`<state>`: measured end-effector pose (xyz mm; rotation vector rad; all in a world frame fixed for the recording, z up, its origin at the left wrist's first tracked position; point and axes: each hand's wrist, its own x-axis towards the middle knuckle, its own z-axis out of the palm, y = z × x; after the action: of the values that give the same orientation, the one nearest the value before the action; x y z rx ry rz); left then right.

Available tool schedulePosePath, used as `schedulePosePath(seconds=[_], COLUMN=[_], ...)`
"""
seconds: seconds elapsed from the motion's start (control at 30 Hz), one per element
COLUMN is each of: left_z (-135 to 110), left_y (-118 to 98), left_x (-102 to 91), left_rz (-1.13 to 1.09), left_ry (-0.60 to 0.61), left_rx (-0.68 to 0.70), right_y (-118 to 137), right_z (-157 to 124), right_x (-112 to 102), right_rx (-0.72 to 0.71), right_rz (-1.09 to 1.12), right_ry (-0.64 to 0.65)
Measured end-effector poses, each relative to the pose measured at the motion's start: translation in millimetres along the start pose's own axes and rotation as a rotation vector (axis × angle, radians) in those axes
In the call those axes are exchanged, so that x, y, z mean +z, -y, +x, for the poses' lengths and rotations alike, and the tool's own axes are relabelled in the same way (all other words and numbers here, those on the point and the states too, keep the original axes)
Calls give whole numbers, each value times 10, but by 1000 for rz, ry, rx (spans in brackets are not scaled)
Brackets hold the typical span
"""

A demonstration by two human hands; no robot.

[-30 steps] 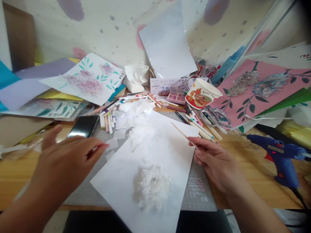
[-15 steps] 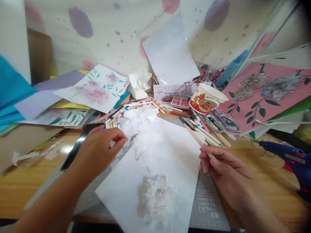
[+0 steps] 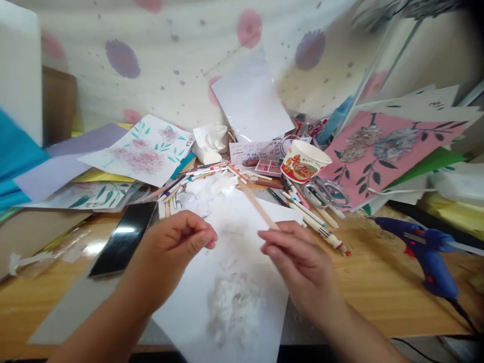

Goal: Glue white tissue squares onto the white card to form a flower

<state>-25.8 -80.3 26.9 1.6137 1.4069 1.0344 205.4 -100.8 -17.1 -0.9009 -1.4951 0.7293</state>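
Note:
My right hand (image 3: pixel 302 267) pinches a thin wooden stick (image 3: pixel 260 207), which points up and away over the white sheet (image 3: pixel 260 262). My left hand (image 3: pixel 181 239) hovers over the sheet's left side with thumb and forefinger pressed together; whatever is between them is too small to make out. Below the hands, near the front of the sheet, lies a ruffled white paper flower (image 3: pixel 238 307), slightly blurred. Loose white paper scraps (image 3: pixel 207 194) are heaped at the sheet's far end.
A blue glue gun (image 3: pixel 419 247) with a red light lies at the right. Scissors (image 3: pixel 325 194), a paper noodle cup (image 3: pixel 304 161) and several pens are behind my right hand. At the left are a black phone-like slab (image 3: pixel 124 237) and flower pictures (image 3: pixel 139 151).
My right hand has moved left and inward with the wooden stick. My left hand has shifted right, closer to it. The view has turned slightly right.

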Motion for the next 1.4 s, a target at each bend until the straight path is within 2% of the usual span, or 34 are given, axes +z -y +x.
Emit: schedulePosePath(seconds=[0.13, 0.27, 0.4, 0.63, 0.97, 1.1, 1.3, 1.4], left_z=[-22, -40, -43, -54, 2, 67, 231, 308], left_y=[-107, -211, -293, -377, -448, -372, -174, -133], left_x=[251, 422, 550, 738, 908, 850, 537, 395], left_rz=[-171, -416, -565, -554, -607, -451, 14, 192], left_ry=[102, 129, 126, 206, 309, 294, 100, 5], left_rx=[27, 1, -78, -68, -85, -70, 33, 58], right_y=[164, 163, 160, 186, 151, 102, -122, -192], right_z=[108, 118, 111, 164, 207, 224, 217, 191], right_x=[242, 277, 207, 34, -247, -435, -882, -1017], right_rx=[-8, 28, 64, 31, -93, -131, -38, -6], right_rz=[111, 215, 262, 125, -136, -260, -495, -552], right_ry=[24, 0, -65, -162, -59, -34, 152, 150])
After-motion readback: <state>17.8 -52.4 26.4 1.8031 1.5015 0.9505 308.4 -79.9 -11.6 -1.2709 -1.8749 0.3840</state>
